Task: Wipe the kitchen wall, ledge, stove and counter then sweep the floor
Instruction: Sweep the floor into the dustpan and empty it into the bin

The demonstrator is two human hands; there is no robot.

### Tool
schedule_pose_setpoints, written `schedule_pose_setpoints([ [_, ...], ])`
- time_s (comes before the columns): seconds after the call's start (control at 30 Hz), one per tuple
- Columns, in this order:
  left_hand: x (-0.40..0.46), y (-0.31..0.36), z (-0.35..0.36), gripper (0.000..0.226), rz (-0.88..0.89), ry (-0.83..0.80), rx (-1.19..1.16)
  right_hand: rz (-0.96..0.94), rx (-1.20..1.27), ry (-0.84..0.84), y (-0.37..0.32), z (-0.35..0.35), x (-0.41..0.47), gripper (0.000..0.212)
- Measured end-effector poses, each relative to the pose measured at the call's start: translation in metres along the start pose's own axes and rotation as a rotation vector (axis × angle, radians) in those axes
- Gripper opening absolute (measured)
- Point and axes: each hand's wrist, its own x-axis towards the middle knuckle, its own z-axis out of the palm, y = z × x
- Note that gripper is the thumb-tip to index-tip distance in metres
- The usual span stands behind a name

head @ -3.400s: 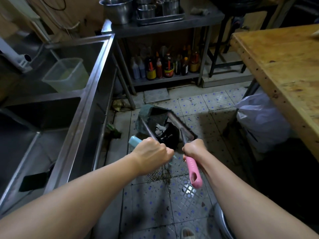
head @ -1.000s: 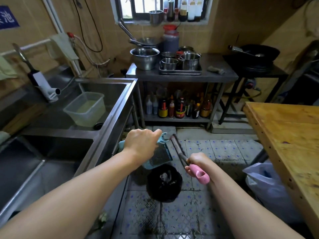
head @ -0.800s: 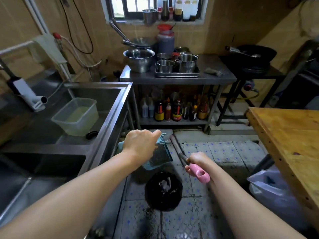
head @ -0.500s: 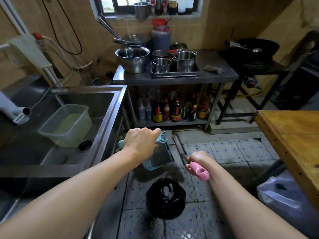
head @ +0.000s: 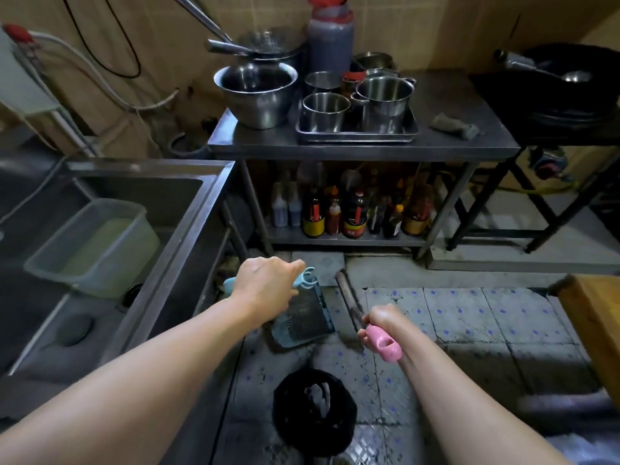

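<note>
The light-blue dustpan (head: 303,317) hung over the tiled floor (head: 469,323), just in front of the steel sink unit (head: 188,223), its scoop tilted down and its pale handle running up into the left hand (head: 265,283), whose fingers were curled round that handle with the knuckles uppermost. Just to its right the broom (head: 349,303) showed as a dark shaft angled away toward the shelf, ending nearer in a pink grip (head: 382,344); the right hand (head: 379,322) was wrapped tightly round the shaft just above that pink end, fingers pressed together. Below both, a black bin bag (head: 315,414) sat open on the floor with pale scraps inside. Beyond stood a steel table (head: 469,146) carrying a large bowl (head: 256,92) and a tray (head: 357,134) of metal pots, with sauce bottles (head: 352,213) crowded on its lower shelf. A translucent tub (head: 97,246) rested in the sink basin, a black wok (head: 570,75) sat at far right, and a wooden tabletop's (head: 597,317) corner showed at the right edge.
</note>
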Motion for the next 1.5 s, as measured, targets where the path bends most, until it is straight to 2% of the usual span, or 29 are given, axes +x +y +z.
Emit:
schedule_pose_setpoints([
  [0.07, 0.018, -0.002, 0.010, 0.020, -0.010, -0.018, 0.002, -0.025, -0.043, -0.032, -0.009, 0.002, 0.024, 0.018],
  [0.17, 0.042, -0.006, 0.024, 0.020, -0.045, -0.051, 0.006, 0.026, -0.037, 0.006, -0.020, 0.005, 0.054, 0.021],
  [0.5, 0.113, -0.039, 0.073, 0.020, -0.055, -0.092, -0.007, 0.091, 0.001, 0.023, -0.054, 0.023, 0.113, 0.013],
  [0.67, 0.142, -0.060, 0.093, 0.020, -0.023, -0.118, -0.009, 0.108, 0.067, 0.035, -0.065, 0.042, 0.127, 0.028],
  [1.03, 0.192, -0.121, 0.117, 0.027, -0.021, -0.105, -0.025, 0.186, 0.199, 0.050, -0.092, 0.078, 0.155, 0.015],
  [1.27, 0.208, -0.142, 0.132, 0.027, -0.036, -0.075, -0.005, 0.221, 0.277, 0.055, -0.096, 0.090, 0.164, 0.020],
  [1.5, 0.213, -0.157, 0.149, 0.027, -0.075, -0.060, -0.072, 0.226, 0.299, 0.080, -0.089, 0.095, 0.180, 0.015],
])
